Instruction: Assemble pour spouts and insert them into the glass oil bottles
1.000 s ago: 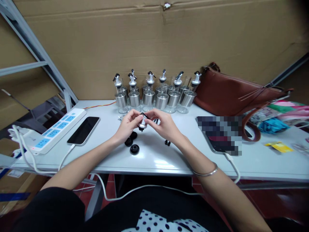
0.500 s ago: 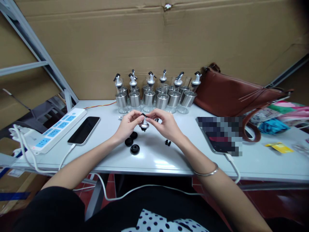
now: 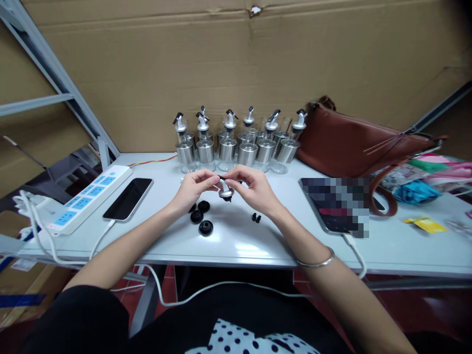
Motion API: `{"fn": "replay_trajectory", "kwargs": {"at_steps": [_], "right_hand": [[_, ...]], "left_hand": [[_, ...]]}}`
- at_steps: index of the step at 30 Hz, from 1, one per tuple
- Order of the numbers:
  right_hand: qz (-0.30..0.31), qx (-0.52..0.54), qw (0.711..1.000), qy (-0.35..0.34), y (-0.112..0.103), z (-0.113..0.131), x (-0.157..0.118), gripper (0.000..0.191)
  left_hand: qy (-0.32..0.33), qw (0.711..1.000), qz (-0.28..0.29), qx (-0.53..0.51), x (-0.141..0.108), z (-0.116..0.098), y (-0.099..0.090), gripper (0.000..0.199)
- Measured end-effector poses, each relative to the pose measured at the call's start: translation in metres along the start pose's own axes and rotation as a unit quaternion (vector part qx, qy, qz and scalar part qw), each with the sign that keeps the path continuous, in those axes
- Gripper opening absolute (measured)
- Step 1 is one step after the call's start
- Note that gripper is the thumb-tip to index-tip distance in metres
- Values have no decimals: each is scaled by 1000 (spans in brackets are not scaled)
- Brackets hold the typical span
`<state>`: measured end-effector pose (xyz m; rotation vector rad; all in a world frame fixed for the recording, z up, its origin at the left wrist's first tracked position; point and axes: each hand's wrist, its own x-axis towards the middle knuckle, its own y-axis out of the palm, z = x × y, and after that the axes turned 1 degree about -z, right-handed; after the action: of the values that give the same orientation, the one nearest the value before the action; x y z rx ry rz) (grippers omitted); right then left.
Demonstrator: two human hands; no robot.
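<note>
Between my two hands is a silver pour spout (image 3: 225, 191) with a black flap on top and a black base below. My left hand (image 3: 193, 191) pinches its upper end from the left. From the other side, the thumb and fingers of my right hand (image 3: 254, 189) close on it too. Several round black stoppers (image 3: 205, 227) lie on the table just below my left hand. Two small black plugs (image 3: 256, 218) rest under my right wrist. Behind my hands stand several glass bottles (image 3: 247, 153) with steel bands, some topped by similar spouts.
A white power strip (image 3: 86, 199) and a phone (image 3: 128, 198) lie on the left of the table (image 3: 228, 248). To the right are a larger charging device (image 3: 328, 206), a brown bag (image 3: 354, 137) and a yellow packet (image 3: 427, 224). Cardboard (image 3: 147, 73) stands behind.
The pour spout has tilted, its base swinging slightly to the right. My left hand has shifted a little left, uncovering more of the black stoppers.
</note>
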<state>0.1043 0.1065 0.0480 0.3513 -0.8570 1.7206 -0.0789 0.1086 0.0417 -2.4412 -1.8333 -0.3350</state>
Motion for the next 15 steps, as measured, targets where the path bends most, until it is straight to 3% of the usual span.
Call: {"fn": "replay_trajectory", "kwargs": {"at_steps": [8, 15], "right_hand": [[23, -11, 1000, 16, -3, 2, 1, 12], [41, 28, 998, 33, -2, 4, -1, 21]], "left_hand": [[-36, 994, -3, 102, 2, -6, -4, 33], [0, 989, 12, 147, 1, -4, -4, 28]]}}
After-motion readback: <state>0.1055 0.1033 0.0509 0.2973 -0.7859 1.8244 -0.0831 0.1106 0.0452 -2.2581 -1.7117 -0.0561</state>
